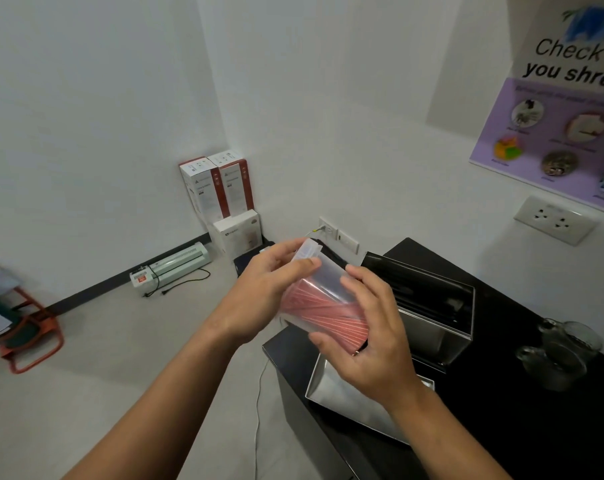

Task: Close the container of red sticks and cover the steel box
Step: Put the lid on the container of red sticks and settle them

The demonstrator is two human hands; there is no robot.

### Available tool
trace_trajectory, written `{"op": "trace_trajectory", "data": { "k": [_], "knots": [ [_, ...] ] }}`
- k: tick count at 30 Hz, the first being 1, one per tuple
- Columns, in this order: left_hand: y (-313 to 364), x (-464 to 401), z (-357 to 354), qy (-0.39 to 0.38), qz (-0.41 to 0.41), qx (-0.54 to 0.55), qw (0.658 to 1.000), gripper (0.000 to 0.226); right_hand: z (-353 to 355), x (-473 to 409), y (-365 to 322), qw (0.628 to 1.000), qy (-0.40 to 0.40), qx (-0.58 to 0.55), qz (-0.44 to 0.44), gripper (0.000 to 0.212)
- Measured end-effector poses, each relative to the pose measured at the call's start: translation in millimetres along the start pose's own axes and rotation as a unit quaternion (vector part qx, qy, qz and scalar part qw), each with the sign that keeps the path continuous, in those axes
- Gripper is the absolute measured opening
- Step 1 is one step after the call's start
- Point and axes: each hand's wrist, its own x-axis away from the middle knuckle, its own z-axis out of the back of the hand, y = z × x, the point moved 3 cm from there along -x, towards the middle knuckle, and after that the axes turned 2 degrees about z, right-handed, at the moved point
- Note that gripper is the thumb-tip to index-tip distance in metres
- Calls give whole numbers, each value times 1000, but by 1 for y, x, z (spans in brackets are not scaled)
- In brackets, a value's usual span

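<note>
Two bare hands held one clear plastic container (323,292) up in the air, above the near-left corner of a black counter (522,403). The container was long and flat-sided. It was tilted, with its long side running from the lower right up to the upper left. Its open end pointed up and left, away from the person.

The red sticks (325,311) lay inside, side by side, thin and straight, along the same slant. They filled the lower part. The upper part looked see-through and foggy.

The left hand (262,296) wrapped around the upper left side, with its thumb pressed on the top face near a clear flap or lid (307,249) at the far end. That flap was blurry, so it was hard to tell if it was shut. The right hand (366,336) gripped the lower right side, with fingers on top and the thumb under the bottom edge. It hid the container's lower corner.

Behind the hands stood the steel box (435,320), shiny, grey and square, open at the top, with a dark inside. A flat steel lid (342,400) lay on the counter just in front of it, and the right wrist covered part of it. Some glass jars (560,351) stood to the right, hard to make out.

On the floor by the far wall lay a white laminator (176,265) and some white and red cartons (217,188). A poster (567,109) was cut off at the right edge.
</note>
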Motion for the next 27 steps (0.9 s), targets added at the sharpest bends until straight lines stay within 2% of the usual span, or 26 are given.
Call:
{"op": "trace_trajectory", "data": {
  "k": [4,7,12,14,17,20,23,27],
  "knots": [
    [1,3,-5,-3,-9,-14,1000,75,4,-4,3,996,70,-45,-15,61],
    [6,6,-7,-9,-40,-30,999,79,0,-2,2,985,107,-114,-67,57],
    [8,11,-10,9,-81,-109,991,89,-5,-4,2,944,167,-221,-181,51],
    [7,14,-12,23,-106,-152,982,91,-4,-8,3,916,188,-258,-242,50],
    [6,14,-11,36,-141,-212,966,93,-13,-10,11,842,161,-345,-382,45],
    [8,14,-7,17,-155,-246,957,85,-18,-8,15,815,101,-373,-432,59],
    [7,18,-8,15,-196,-231,953,81,-12,-6,14,837,72,-368,-398,71],
    [9,15,-3,63,-133,-35,989,70,-1,-6,0,921,36,-304,-241,75]
  ]
}}
